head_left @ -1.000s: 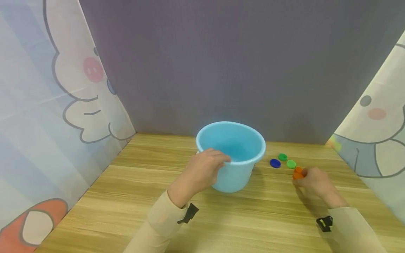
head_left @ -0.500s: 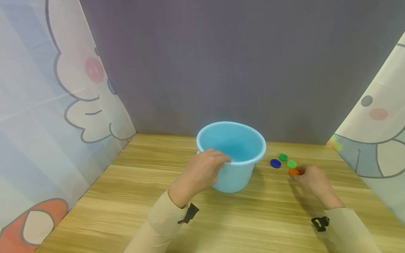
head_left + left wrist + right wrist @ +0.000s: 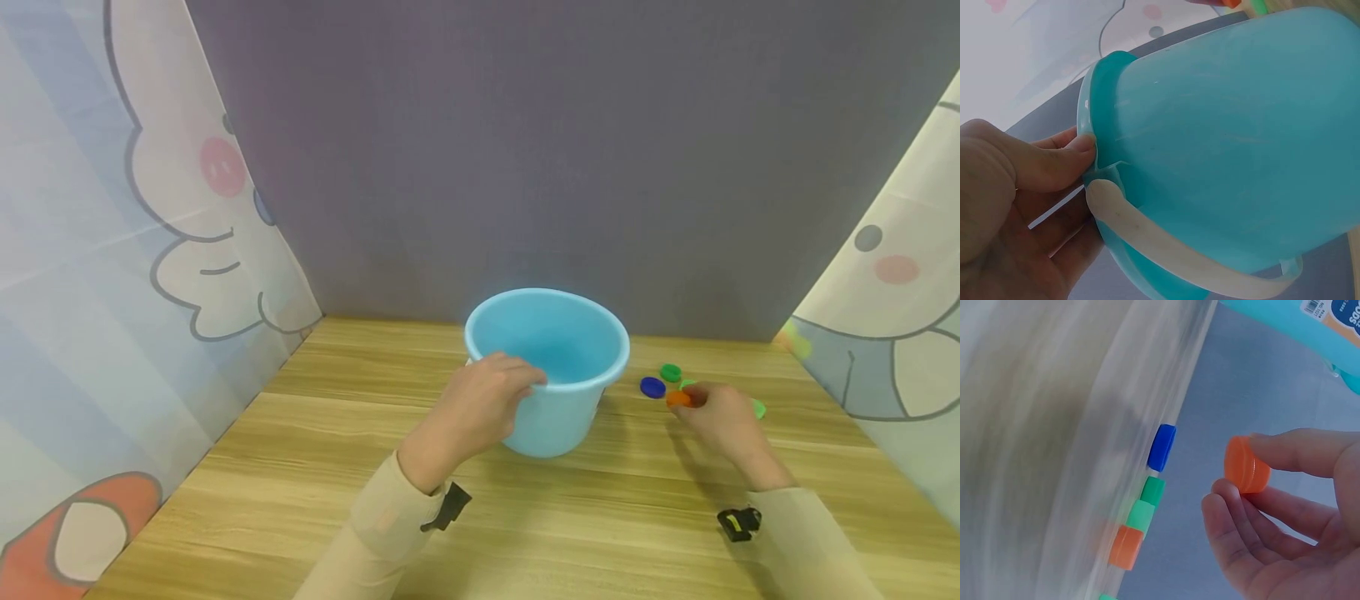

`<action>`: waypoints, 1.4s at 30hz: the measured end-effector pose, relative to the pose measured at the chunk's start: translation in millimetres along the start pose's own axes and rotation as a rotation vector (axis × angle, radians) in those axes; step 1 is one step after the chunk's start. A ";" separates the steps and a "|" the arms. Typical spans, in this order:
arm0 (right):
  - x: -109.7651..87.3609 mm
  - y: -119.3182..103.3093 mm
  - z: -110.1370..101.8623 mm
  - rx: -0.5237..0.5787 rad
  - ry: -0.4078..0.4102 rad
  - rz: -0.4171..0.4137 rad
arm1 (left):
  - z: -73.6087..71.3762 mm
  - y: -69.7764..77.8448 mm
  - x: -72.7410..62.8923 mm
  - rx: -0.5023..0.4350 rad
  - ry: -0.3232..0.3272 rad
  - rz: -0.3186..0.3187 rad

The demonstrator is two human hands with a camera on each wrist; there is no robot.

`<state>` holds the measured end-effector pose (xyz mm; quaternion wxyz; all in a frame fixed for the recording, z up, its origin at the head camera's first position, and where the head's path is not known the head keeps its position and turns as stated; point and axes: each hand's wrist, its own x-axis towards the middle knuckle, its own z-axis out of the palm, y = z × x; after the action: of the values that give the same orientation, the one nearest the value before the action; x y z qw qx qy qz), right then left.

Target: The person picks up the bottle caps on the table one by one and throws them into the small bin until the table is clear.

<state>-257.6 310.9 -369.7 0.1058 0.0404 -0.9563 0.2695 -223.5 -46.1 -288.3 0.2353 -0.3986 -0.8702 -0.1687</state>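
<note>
My left hand (image 3: 486,400) grips the near-left rim of a light blue bucket (image 3: 558,421). In the left wrist view the thumb presses the outside of the rim beside the white handle (image 3: 1172,250), fingers on the inner side. My right hand (image 3: 727,429) pinches an orange bottle cap (image 3: 1246,465) between thumb and fingers, held above the table. Below it lie a blue cap (image 3: 652,387), a green cap (image 3: 671,372), a light green cap (image 3: 1140,516) and another orange cap (image 3: 1126,547), which the hand hides in the head view.
A further light green cap (image 3: 760,409) shows just right of my right hand. The wood-grain table (image 3: 315,467) ends at a dark grey panel (image 3: 525,167). Curtains with cartoon prints hang on the left (image 3: 67,292) and right (image 3: 900,350). The bucket bears a label (image 3: 1341,315).
My right hand has moved left towards the bucket with the orange cap in its fingers, uncovering a light green cap on the right. The left hand and bucket have stayed put.
</note>
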 end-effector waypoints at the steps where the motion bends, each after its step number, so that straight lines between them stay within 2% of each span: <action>1: 0.3 -0.5 0.5 0.005 0.001 0.004 | 0.0 0.0 0.1 0.001 0.001 0.001; 30: 8.3 -31.7 7.1 0.045 0.066 0.001 | 0.2 0.6 0.9 0.003 0.007 0.011; 42: 13.0 -45.4 10.6 0.118 0.085 -0.016 | 0.1 0.5 0.1 0.005 0.004 0.013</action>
<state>-266.1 266.4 -352.6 0.1460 0.0427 -0.9330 0.3261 -223.2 -45.7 -288.3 0.2392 -0.4033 -0.8675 -0.1659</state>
